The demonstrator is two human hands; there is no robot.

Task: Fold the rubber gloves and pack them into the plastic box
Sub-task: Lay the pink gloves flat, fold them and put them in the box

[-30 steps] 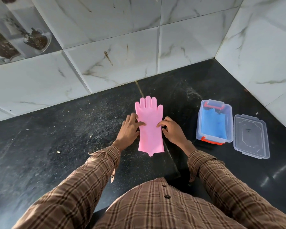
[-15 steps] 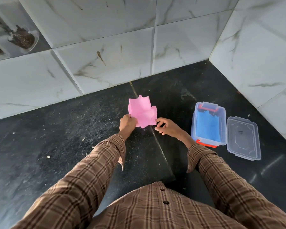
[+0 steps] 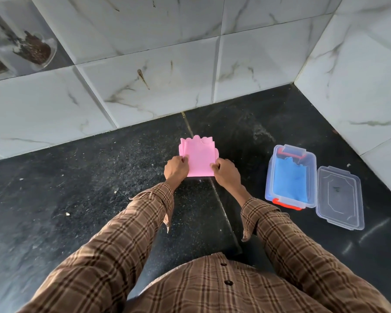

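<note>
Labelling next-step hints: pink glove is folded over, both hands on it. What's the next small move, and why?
Probably carry the pink glove right into the plastic box. It is already folded in half, the left hand and right hand pinch its near corners, and the box sits open with a blue glove inside.

A black stone counter (image 3: 81, 199), speckled and dusted with pale crumbs, is seen across the lower half of the view; it is divided by a thin seam (image 3: 221, 199) running from the wall toward the viewer. A whitish smear (image 3: 261, 133) is left on the stone near the back corner. The counter is bordered behind and on the right by white marble-patterned wall tiles (image 3: 156, 82) — grey and brown veins are drawn across them. At the upper left, a glossy tile (image 3: 16, 41) printed with dark spices is partly shown. A brown plaid shirt (image 3: 212, 288) with dark buttons is seen at the bottom — its sleeves (image 3: 113, 249) are extended forward.
</note>
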